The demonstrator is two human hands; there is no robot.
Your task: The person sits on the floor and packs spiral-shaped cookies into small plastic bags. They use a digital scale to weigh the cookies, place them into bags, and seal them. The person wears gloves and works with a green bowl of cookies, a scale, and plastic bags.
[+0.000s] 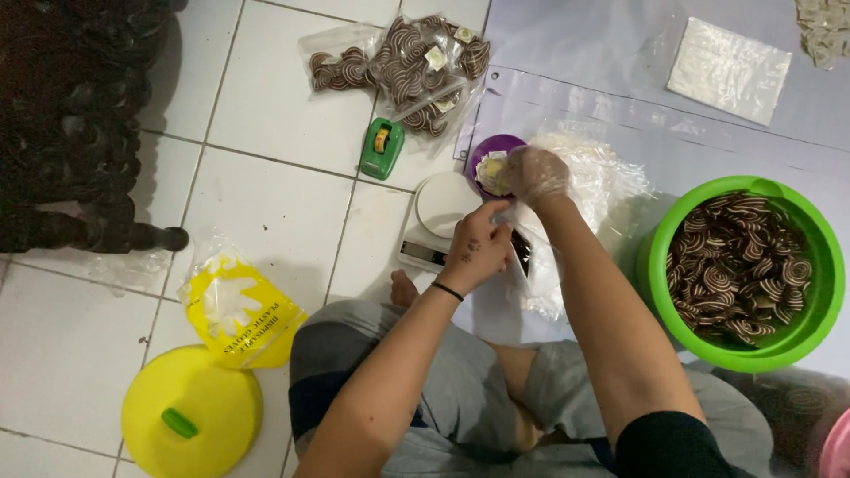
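My bare left hand [478, 248] pinches the mouth of a thin clear bag [522, 252] beside the white scale [438, 217] on the tiled floor. My gloved right hand [534, 174] closes on small paper labels [493, 173] over the purple cup [496, 149]. The bag looks light, limp and slippery, so I judge its top edge the best hold.

1. One white kitchen scale [440, 217], just left of the fingers.
2. One purple bowl [496, 150], under the gloved fingers.
3. One green basin [801, 341] of striped cookies, well right.
4. Two filled cookie bags [398, 66], beyond the fingers.
5. One green tape dispenser [382, 148].
6. One yellow lid [190, 414].
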